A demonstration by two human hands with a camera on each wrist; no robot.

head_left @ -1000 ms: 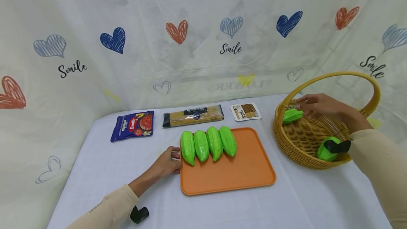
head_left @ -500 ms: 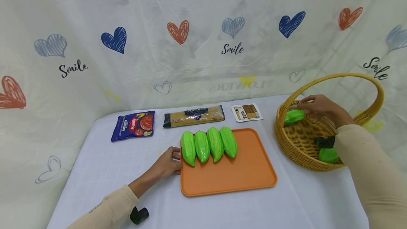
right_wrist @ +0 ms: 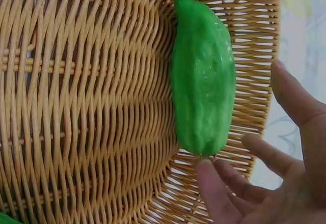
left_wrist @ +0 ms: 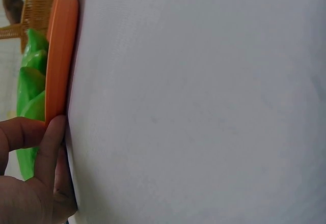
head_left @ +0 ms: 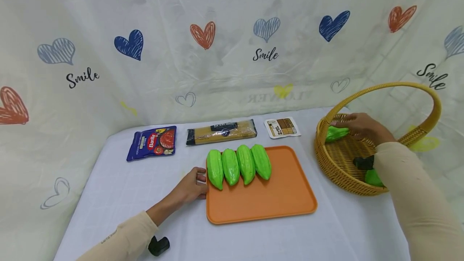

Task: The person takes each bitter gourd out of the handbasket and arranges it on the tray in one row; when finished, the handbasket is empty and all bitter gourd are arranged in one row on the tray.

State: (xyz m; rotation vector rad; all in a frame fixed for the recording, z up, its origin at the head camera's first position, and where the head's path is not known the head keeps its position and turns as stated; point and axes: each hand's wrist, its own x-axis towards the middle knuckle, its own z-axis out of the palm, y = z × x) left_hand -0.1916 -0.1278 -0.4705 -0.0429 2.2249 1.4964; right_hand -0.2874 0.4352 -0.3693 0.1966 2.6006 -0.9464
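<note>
My left hand [head_left: 189, 184] rests at the left edge of an orange tray [head_left: 261, 202]. In the left wrist view its fingertips touch the tray's outer wall [left_wrist: 62, 56]. Several bright green bitter gourds [head_left: 231, 166] lie side by side on the tray's left half. My right hand [head_left: 366, 126] reaches inside a wicker basket [head_left: 335, 170] on the right. Its fingers are spread at the lower end of a green bitter gourd [right_wrist: 204, 79], which leans against the basket wall. Another green gourd [head_left: 372, 178] sits in the near part of the basket, partly hidden by the sleeve.
Behind the tray, a blue Barilla pouch [head_left: 152, 143], a spaghetti pack [head_left: 222, 132] and a small white-and-brown packet [head_left: 282, 127] lie in a row. The basket's tall handle [head_left: 384, 85] arches over my right forearm. A heart-printed cloth [head_left: 232, 63] hangs at the back.
My right hand has moved lower and deeper into the basket, closer to the gourd, and the forearm has swung left. My left hand has stayed at the tray.
</note>
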